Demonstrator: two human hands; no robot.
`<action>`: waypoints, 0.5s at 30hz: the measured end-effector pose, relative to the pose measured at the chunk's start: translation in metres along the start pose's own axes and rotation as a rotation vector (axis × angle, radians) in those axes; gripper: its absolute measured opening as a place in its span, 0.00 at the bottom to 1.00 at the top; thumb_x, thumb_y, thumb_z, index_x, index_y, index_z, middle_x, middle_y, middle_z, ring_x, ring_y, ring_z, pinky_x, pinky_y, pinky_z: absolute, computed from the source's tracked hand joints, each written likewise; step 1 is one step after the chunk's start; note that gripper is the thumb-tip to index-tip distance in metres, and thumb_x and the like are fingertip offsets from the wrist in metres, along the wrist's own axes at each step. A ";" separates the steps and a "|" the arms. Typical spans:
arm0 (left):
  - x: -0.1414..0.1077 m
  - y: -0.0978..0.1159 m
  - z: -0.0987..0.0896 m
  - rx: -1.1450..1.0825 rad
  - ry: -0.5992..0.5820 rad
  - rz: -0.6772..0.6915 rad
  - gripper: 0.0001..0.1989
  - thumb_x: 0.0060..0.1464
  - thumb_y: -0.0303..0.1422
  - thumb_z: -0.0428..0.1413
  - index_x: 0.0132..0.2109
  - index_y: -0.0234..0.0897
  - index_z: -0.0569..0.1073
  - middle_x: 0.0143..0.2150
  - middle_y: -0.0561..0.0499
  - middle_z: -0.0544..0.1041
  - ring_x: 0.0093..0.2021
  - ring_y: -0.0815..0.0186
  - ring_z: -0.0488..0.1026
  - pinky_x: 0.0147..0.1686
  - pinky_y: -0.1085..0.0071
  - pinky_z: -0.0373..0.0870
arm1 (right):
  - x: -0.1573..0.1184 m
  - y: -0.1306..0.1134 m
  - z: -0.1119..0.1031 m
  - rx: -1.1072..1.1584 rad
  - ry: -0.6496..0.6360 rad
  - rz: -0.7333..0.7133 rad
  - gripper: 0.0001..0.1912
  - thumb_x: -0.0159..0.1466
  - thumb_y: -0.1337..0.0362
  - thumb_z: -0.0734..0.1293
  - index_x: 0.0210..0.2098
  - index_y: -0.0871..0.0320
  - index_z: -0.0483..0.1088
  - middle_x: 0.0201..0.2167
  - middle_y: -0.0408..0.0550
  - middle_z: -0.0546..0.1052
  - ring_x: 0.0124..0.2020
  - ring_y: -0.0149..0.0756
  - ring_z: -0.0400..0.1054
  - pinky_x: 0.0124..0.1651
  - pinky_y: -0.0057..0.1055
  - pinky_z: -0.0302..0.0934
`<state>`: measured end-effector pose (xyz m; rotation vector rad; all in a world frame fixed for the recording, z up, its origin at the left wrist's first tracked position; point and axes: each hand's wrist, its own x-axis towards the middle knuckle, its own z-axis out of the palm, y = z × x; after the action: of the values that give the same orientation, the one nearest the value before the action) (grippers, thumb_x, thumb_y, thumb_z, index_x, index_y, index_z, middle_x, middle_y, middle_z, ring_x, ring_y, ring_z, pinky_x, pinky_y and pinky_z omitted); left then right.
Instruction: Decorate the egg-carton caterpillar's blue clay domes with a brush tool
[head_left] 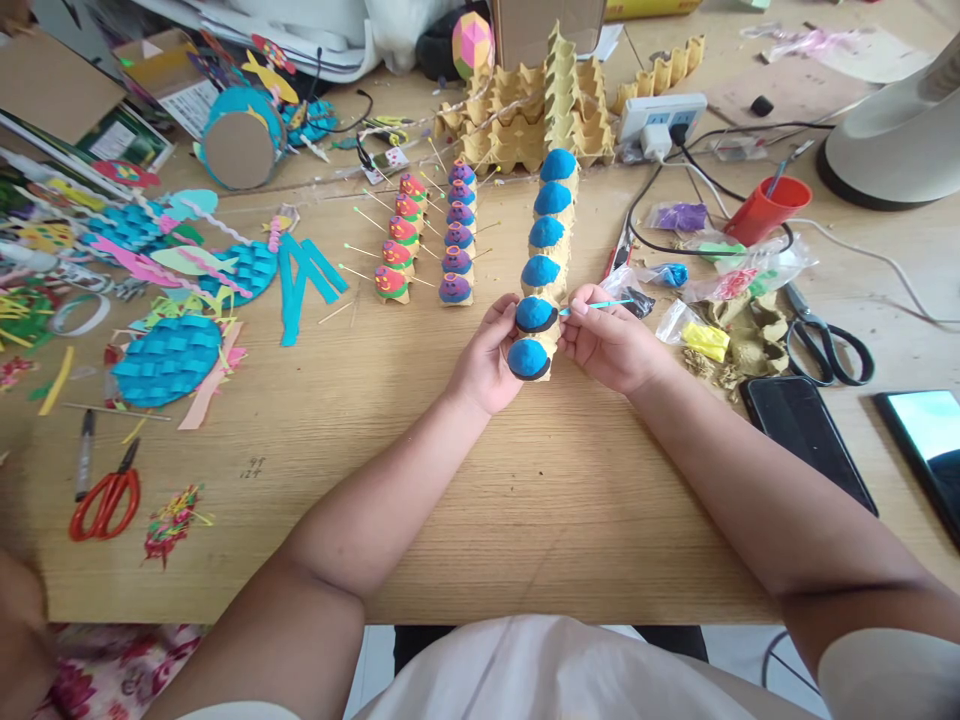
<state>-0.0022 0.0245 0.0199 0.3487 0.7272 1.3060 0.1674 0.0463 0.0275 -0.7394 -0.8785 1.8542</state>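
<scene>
Carton strip (546, 252), topped with six blue domes, runs from mid-table toward the far edge of the table (420, 520), its near end between a person's two hands. The left hand (491, 350) grips the strip by its left side, thumb and fingers pressed to it beside the nearest domes. The right hand (606, 345) pinches a light-blue stick (611, 302) between thumb and finger, its tip at the strip's right side by the second-nearest dome. Black bands edge the two nearest domes. Left of the strip stand a purple caterpillar (457, 240) and a red caterpillar (400, 240); behind it, near the table's far edge, sits an egg tray (506, 140). Black scissors (829, 350) and a phone (810, 435) lie toward the right edge. Orange scissors (106, 505) and a marker (85, 455) lie near the front left corner.
</scene>
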 end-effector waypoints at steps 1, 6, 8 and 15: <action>0.000 0.000 0.000 0.004 0.009 0.004 0.06 0.73 0.31 0.56 0.44 0.42 0.77 0.39 0.56 0.84 0.48 0.66 0.85 0.55 0.68 0.75 | 0.000 0.000 0.000 -0.004 -0.002 -0.003 0.28 0.50 0.51 0.89 0.32 0.52 0.70 0.27 0.35 0.75 0.31 0.27 0.69 0.35 0.26 0.67; 0.000 0.001 0.003 -0.017 0.007 0.013 0.10 0.74 0.28 0.53 0.42 0.41 0.76 0.36 0.58 0.84 0.36 0.73 0.82 0.45 0.74 0.76 | 0.001 0.000 0.001 -0.043 0.023 -0.040 0.29 0.46 0.51 0.90 0.30 0.53 0.71 0.24 0.34 0.73 0.29 0.25 0.67 0.34 0.22 0.65; -0.001 0.002 0.004 -0.028 0.010 0.005 0.12 0.75 0.26 0.51 0.42 0.41 0.76 0.35 0.57 0.85 0.35 0.73 0.82 0.44 0.74 0.76 | 0.001 -0.001 0.000 -0.059 0.022 -0.060 0.29 0.46 0.51 0.90 0.30 0.53 0.72 0.25 0.34 0.74 0.29 0.25 0.68 0.34 0.22 0.65; -0.001 0.002 0.005 -0.015 0.014 0.019 0.12 0.75 0.27 0.51 0.42 0.41 0.76 0.36 0.57 0.85 0.38 0.71 0.84 0.46 0.73 0.77 | 0.003 -0.003 -0.006 -0.151 -0.012 -0.095 0.27 0.50 0.49 0.89 0.32 0.52 0.72 0.26 0.36 0.75 0.31 0.29 0.70 0.35 0.27 0.66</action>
<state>-0.0004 0.0255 0.0253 0.3346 0.7272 1.3323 0.1724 0.0516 0.0260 -0.7665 -1.0521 1.7236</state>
